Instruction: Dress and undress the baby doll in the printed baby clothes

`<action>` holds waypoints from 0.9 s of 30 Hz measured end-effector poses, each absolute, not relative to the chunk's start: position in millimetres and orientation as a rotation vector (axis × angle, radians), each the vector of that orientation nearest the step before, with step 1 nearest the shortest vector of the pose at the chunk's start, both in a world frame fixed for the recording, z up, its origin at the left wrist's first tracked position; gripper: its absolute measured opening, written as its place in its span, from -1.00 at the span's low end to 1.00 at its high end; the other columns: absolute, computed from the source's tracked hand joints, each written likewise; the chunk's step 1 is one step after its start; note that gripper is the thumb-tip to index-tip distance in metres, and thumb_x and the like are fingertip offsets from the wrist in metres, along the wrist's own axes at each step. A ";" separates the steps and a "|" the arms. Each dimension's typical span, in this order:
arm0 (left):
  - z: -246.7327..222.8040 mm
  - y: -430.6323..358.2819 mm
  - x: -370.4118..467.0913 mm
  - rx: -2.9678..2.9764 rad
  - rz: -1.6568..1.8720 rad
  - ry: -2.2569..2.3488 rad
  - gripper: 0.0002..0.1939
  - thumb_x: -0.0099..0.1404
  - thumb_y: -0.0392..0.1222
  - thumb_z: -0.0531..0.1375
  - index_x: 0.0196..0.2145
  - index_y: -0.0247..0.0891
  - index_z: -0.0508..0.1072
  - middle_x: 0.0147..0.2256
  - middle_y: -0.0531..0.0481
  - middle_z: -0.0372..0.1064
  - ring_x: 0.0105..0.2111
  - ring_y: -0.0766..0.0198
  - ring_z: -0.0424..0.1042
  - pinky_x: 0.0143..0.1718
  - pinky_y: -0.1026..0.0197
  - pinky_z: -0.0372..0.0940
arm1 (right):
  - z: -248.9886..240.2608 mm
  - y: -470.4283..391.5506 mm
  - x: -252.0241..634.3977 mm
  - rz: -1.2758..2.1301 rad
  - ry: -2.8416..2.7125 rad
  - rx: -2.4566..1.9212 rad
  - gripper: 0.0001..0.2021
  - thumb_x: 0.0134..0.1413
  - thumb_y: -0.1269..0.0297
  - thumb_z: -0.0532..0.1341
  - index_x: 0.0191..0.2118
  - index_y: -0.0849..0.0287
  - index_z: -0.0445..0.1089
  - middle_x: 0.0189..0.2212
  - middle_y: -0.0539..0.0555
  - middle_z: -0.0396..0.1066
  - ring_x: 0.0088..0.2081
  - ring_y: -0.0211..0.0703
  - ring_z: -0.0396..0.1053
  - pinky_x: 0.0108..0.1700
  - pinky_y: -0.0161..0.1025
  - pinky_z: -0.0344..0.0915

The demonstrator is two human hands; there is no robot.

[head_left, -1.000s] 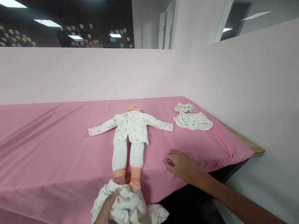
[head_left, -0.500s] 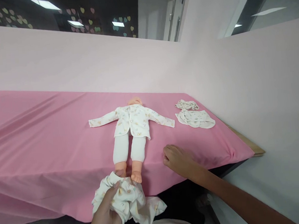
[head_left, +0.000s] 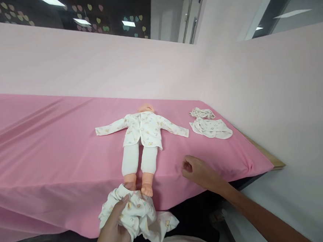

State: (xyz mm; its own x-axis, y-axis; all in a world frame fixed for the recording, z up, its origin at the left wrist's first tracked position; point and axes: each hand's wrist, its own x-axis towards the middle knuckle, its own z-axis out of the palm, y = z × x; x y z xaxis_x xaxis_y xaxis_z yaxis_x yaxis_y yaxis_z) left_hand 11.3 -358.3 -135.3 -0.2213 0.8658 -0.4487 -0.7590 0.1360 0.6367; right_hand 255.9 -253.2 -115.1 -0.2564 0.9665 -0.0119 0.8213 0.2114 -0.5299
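A doll (head_left: pixel 142 129) lies on its back on the pink cloth, its arms spread in a white patterned jacket and its legs in white leggings with bare feet. Just below the feet, my left hand (head_left: pixel 116 222) grips a bunched white patterned garment (head_left: pixel 146 214), which hangs past the table's front edge. My right hand (head_left: pixel 196 170) hovers over the cloth to the right of the doll's legs, its fingers curled into a loose fist. Whether anything is inside that fist cannot be made out.
Two crumpled patterned cloths, a small one (head_left: pixel 202 113) and a larger one (head_left: pixel 211 128), lie at the back right of the pink-covered table (head_left: pixel 55 143). A wooden corner (head_left: pixel 277 163) sticks out at right. Pale walls rise behind and at right.
My right hand has shifted slightly to the right, and its curled fingers have turned so the opening of the fist shows. My left hand and its garment stay nearly in place.
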 end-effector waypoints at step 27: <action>-133.2 -360.7 11.9 0.080 1.489 0.916 -0.52 0.12 -0.31 0.30 0.03 -0.24 0.41 -0.37 -0.03 0.46 -0.37 0.17 0.52 -0.32 0.17 0.46 | -110.7 -296.8 308.7 0.824 -1.961 -1.735 -0.92 0.01 0.29 0.09 -0.34 0.09 0.15 -0.44 -0.06 0.18 -0.42 -0.25 0.16 -0.36 -0.30 0.17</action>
